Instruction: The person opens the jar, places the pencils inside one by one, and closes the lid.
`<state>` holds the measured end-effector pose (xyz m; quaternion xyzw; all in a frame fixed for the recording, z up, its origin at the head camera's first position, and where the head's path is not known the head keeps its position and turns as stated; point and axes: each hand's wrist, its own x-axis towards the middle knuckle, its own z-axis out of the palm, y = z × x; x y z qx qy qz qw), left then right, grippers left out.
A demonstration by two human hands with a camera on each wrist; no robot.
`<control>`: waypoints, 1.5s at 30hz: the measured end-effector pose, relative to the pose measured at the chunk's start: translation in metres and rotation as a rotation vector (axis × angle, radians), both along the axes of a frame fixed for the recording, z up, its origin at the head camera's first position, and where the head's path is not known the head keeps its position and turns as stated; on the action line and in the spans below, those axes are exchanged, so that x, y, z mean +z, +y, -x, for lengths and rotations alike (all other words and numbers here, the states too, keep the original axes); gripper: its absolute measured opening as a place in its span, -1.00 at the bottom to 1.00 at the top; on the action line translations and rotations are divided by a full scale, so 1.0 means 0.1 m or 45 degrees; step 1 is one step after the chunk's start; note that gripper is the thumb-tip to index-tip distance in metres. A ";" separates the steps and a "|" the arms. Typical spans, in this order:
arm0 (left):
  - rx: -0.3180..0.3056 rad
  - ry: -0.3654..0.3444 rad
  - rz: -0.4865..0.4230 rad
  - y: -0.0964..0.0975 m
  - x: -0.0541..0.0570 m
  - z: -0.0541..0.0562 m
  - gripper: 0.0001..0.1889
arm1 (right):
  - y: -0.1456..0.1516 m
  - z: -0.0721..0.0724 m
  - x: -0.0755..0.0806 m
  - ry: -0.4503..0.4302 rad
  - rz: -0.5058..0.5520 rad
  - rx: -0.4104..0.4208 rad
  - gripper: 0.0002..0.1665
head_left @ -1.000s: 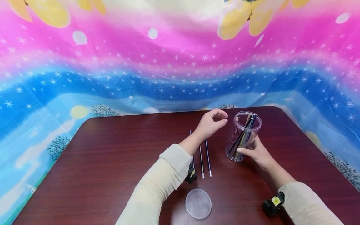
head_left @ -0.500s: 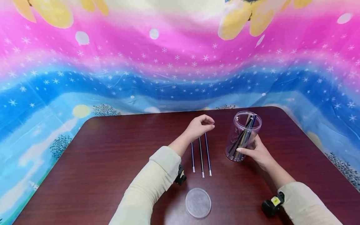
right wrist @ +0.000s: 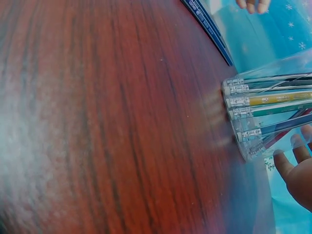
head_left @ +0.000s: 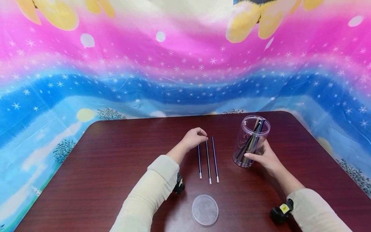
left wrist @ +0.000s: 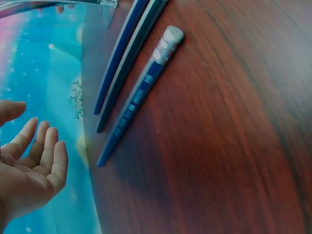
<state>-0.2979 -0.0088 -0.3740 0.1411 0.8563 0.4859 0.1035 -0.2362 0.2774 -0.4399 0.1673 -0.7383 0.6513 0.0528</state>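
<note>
— Head view: which hand is nearest the pencils?
— The left hand, slack-fingered, empty, contact unclear; from it they're laid lengthwise toward the bench's near edge. The jar is gripped by the right hand.

Head cam high, facing far and down over table; left wrist cam, right wrist cam close in, sharing pencils.
</note>
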 end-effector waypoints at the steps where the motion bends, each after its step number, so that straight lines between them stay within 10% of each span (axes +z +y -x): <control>1: 0.011 -0.008 0.008 -0.02 -0.01 0.00 -0.86 | 0.00 0.01 -0.01 0.000 0.007 -0.001 -0.12; 20: 0.172 -0.313 -0.038 -0.16 -0.27 -0.01 -0.86 | -0.03 -0.03 0.02 -0.009 -0.026 -0.007 -0.10; 31: 0.065 -0.023 0.503 -0.09 -0.28 0.04 -0.57 | -0.15 -0.16 0.27 0.023 -0.009 0.009 -0.15; 45: 0.122 0.003 0.823 0.02 -0.25 0.12 -0.67 | -0.17 -0.20 0.33 -0.031 -0.045 -0.017 -0.19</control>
